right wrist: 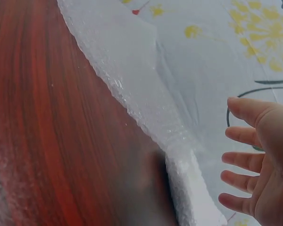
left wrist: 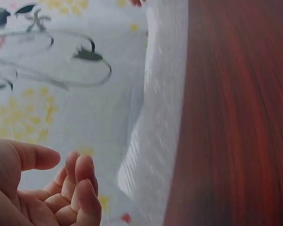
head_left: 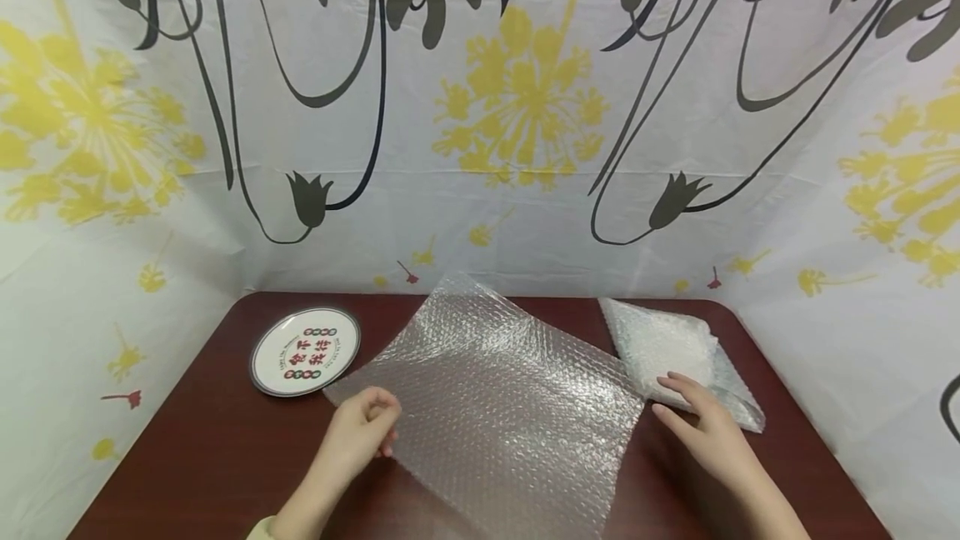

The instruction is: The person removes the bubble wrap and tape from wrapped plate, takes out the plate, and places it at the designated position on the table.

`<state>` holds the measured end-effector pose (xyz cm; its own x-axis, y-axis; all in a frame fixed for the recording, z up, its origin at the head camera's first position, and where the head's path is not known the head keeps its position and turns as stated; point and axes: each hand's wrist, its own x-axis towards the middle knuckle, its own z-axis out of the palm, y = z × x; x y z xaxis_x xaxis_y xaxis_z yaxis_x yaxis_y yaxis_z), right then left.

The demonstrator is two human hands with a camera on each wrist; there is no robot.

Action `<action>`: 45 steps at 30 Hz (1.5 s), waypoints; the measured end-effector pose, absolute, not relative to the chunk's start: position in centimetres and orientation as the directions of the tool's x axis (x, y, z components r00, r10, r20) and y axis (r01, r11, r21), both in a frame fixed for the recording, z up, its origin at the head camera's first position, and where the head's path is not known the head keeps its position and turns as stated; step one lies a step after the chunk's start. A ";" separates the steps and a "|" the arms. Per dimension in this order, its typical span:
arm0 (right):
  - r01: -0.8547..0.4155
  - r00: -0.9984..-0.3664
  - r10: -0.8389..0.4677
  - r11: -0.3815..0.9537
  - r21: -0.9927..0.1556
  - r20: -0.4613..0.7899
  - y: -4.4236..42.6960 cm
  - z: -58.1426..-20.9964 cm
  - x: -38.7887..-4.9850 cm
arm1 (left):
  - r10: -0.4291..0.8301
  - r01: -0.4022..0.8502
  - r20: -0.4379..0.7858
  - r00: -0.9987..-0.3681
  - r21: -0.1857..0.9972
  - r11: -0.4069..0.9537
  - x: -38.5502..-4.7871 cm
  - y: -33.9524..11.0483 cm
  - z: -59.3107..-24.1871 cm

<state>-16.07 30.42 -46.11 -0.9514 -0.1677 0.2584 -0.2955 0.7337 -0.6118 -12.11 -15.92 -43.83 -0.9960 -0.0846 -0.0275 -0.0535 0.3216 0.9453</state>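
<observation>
A sheet of clear bubble wrap (head_left: 510,415) lies spread in the middle of the table, one corner toward the back wall. My left hand (head_left: 362,430) is by the sheet's left edge. In the left wrist view its fingers (left wrist: 85,172) are loosely bent, with a gap to the thumb and nothing between. At the right is a flat packet wrapped in bubble wrap (head_left: 667,350); its contents are hidden. Beside the packet's near left side, my right hand (head_left: 708,436) has its fingers spread apart. In the right wrist view this hand (right wrist: 273,157) holds nothing.
A round white plate (head_left: 306,352) with a dark rim and red and green print sits at the back left, close to the sheet's left corner. The dark red table (head_left: 195,448) is bounded by a white patterned cloth (head_left: 480,232) at the back and sides.
</observation>
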 end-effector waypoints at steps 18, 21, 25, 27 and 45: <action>-0.217 -0.955 -0.033 0.757 -0.617 0.295 33.7 -45.7 -15.9 | 0.291 0.089 0.024 -0.956 0.973 0.214 -12.4 -8.8 -41.6; -0.183 -0.963 -0.008 0.756 -0.628 0.271 34.1 -45.7 -16.1 | 0.297 0.064 0.011 -0.955 0.984 0.169 -12.9 -7.6 -42.0; -0.145 -0.968 0.025 0.752 -0.643 0.248 34.6 -45.7 -16.2 | 0.300 0.009 -0.021 -0.954 0.995 0.097 -13.6 -6.2 -42.4; -0.131 -0.969 0.041 0.750 -0.648 0.242 34.9 -45.7 -16.3 | 0.302 -0.018 -0.038 -0.953 0.997 0.069 -13.9 -5.5 -42.5; 0.054 -0.970 0.209 0.690 -0.722 0.128 36.6 -46.1 -17.5 | 0.287 -0.070 -0.073 -0.955 0.997 0.020 -17.0 -0.6 -43.1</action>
